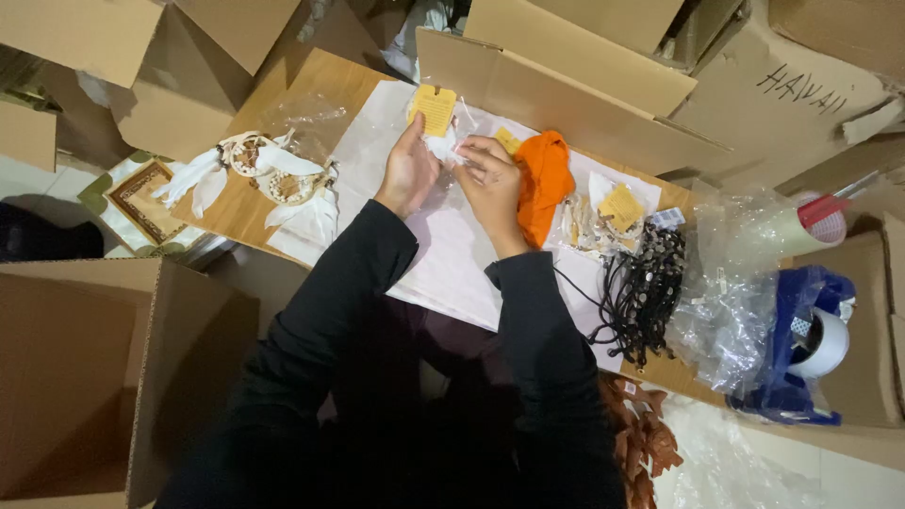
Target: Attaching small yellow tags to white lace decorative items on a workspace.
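Observation:
Both my hands meet over a white sheet [443, 254] on a small wooden table [240, 203]. My left hand [407, 172] pinches a small clear bag with a white item and a yellow card tag [434, 108] sticking up from it. My right hand [490, 179] grips the same bag [445, 146] from the right side. An orange cloth [544, 179] lies just right of my right hand.
White feathered dreamcatchers [269, 170] lie at the table's left. Bagged tagged items [613, 212], black cords [646, 287], crumpled clear plastic [731, 283] and tape dispensers [811, 339] sit right. Cardboard boxes [85, 377] surround the table. Brown carved pieces [646, 434] lie below.

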